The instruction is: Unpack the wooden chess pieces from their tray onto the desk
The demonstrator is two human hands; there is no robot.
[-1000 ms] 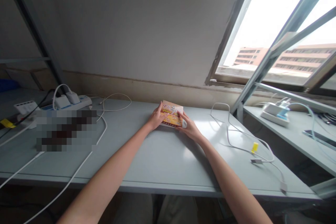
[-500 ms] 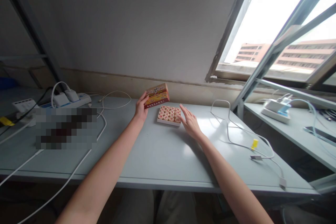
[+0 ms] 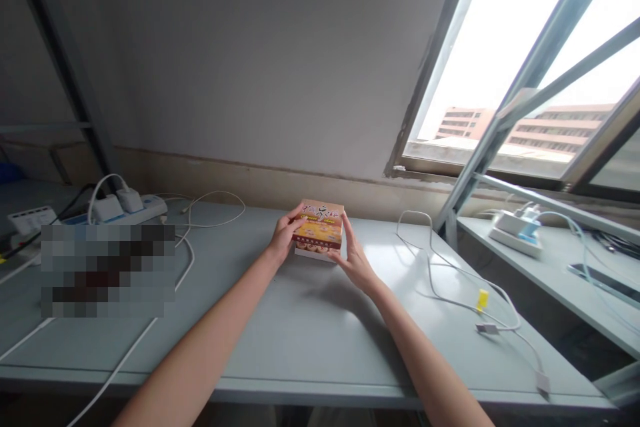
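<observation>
The orange and red Chinese chess box lid [image 3: 320, 225] sits over a shallow white tray [image 3: 315, 255] of round wooden chess pieces [image 3: 311, 247]. Only the front row of pieces shows below the lid's front edge; the lid hides the others. My left hand [image 3: 287, 235] grips the lid at its left side, thumb on top and fingers curled behind. Along the right side, my right hand [image 3: 354, 257] has its fingers against the lid's edge and its thumb at the tray's front right corner.
White cables and a power strip [image 3: 150, 205] lie at the left, beside a pixelated patch. On the right of the table [image 3: 280, 347] are a looped white cable [image 3: 431, 260] and a yellow tag [image 3: 482, 300]. Another power strip [image 3: 515, 240] sits on the right-hand shelf.
My left hand has brought the tilted lid right and down over the tray of pieces. My right hand has come against the box's right side. The camera view has tilted up slightly.
</observation>
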